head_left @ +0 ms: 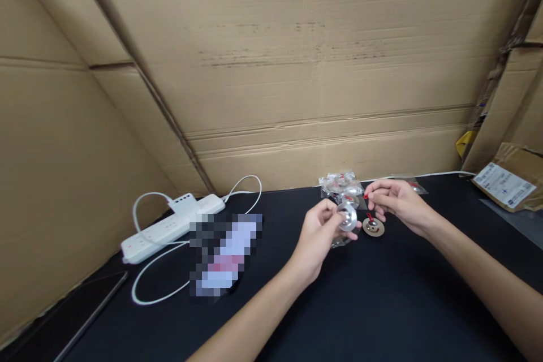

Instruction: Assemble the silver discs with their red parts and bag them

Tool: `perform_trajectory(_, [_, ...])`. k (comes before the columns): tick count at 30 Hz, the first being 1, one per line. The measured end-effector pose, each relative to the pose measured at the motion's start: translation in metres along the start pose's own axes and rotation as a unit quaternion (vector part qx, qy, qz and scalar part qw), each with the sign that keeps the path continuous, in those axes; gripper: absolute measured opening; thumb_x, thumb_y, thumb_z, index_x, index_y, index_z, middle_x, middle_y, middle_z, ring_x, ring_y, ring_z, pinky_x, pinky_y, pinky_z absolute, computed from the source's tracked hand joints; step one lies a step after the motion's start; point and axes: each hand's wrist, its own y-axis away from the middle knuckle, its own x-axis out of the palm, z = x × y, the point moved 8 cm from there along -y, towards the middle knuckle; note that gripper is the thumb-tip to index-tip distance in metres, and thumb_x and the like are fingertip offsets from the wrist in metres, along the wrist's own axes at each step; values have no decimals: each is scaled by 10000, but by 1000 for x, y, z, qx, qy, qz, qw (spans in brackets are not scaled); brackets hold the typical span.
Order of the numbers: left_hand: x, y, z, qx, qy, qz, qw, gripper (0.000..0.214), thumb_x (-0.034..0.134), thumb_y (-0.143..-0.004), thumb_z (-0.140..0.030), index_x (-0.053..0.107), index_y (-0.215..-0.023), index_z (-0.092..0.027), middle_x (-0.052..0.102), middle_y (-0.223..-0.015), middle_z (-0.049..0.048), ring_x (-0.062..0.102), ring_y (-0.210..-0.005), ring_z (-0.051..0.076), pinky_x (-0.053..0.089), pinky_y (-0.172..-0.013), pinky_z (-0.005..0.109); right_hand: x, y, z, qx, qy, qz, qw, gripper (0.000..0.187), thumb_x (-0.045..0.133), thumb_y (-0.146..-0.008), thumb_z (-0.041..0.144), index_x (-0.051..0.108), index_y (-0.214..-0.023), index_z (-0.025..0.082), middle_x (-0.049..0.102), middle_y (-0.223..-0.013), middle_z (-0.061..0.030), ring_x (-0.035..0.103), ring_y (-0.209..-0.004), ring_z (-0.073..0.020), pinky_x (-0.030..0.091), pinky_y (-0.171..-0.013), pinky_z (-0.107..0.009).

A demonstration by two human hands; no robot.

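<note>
My left hand (319, 233) is closed on a silvery finger cymbal (349, 218), a small domed metal disc, pinched at its edge between thumb and fingers. To the right, my right hand (395, 203) pinches a short red cord (366, 196) between thumb and forefinger. That cord looks apart from the held disc. A second finger cymbal (375, 228) lies on the black table below my right hand, a red loop standing out of its top. Behind my hands is a pile of clear plastic bags (337, 181) with more discs and red cords inside, partly hidden by my fingers.
A white power strip (159, 233) with cables lies at the left, near a pixelated patch (231, 254). A dark flat device (80, 311) is at the front left. Another bagged disc (413, 185) and a labelled package (507, 184) lie right. Cardboard walls (314, 79) surround the table.
</note>
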Motion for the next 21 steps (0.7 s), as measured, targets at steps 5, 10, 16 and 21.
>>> perform_trajectory(5, [-11,-5,4,-31,100,-31,994,221,700,-806,-272,520,-755,-154,681,-861,83,698,-844,225,559,-763,350,19,3,-3,-13,-14,10,1000,264,763,-751,371,715,-884,148,691,-737,-50,587,-545,-109,494,-545,-266])
perform_trajectory(10, [-8,-4,6,-40,134,-12,990,196,638,-877,-321,586,-839,-136,686,-917,106,676,-884,224,555,-843,411,33,4,-1,-47,-1,8,999,208,758,-752,326,729,-868,155,697,-721,-39,597,-551,-110,505,-572,-268])
perform_trajectory(16, [-3,-3,6,-46,131,8,990,194,659,-875,-298,603,-800,-128,663,-880,63,657,-853,179,559,-856,384,36,6,-3,-62,46,-15,997,165,732,-752,308,715,-829,163,688,-740,-30,574,-520,-105,482,-494,-244])
perform_trajectory(21, [-1,-2,5,-40,123,17,991,183,690,-853,-297,642,-899,-126,682,-935,82,670,-909,203,547,-898,403,35,6,-4,-104,125,-25,986,135,680,-793,274,720,-875,174,712,-814,-49,665,-711,-167,551,-642,-287])
